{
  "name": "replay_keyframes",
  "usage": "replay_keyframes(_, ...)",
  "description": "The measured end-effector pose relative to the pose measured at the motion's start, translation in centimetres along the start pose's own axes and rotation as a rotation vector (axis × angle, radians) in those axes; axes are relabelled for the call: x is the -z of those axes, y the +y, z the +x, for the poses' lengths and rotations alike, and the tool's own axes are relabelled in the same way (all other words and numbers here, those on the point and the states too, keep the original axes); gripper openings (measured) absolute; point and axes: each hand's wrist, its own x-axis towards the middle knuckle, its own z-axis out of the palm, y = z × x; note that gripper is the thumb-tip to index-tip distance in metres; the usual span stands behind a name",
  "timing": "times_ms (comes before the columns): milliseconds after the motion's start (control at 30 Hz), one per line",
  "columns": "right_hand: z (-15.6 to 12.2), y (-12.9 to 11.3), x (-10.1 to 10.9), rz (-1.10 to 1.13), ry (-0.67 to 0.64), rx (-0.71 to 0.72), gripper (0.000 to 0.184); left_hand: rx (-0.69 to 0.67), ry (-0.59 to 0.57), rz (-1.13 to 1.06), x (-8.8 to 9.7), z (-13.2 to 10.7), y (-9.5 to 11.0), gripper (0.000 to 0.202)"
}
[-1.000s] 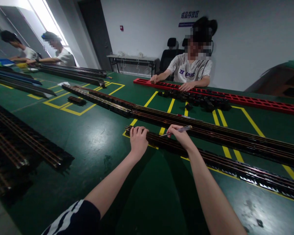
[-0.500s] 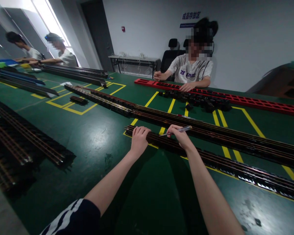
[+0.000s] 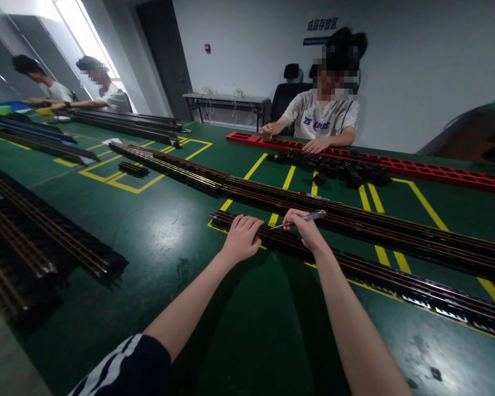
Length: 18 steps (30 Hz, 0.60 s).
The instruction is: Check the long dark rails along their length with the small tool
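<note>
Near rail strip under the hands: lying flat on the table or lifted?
Flat. The rail strip lies along the table; the left hand rests on top, and the right hand holds a pen-like tool above it.

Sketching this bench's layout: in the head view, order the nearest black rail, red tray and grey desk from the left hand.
1. Black rail, under the left hand.
2. Red tray, across the table.
3. Grey desk, at the back wall.
</note>
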Motion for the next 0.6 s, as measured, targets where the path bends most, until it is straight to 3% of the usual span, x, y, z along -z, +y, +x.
replay_keyframes(600,0.10,0.22,0.20,0.029,0.036,0.011,0.016,-0.036,0.074,0.056,-0.81,-0.10,-0.43,0.031)
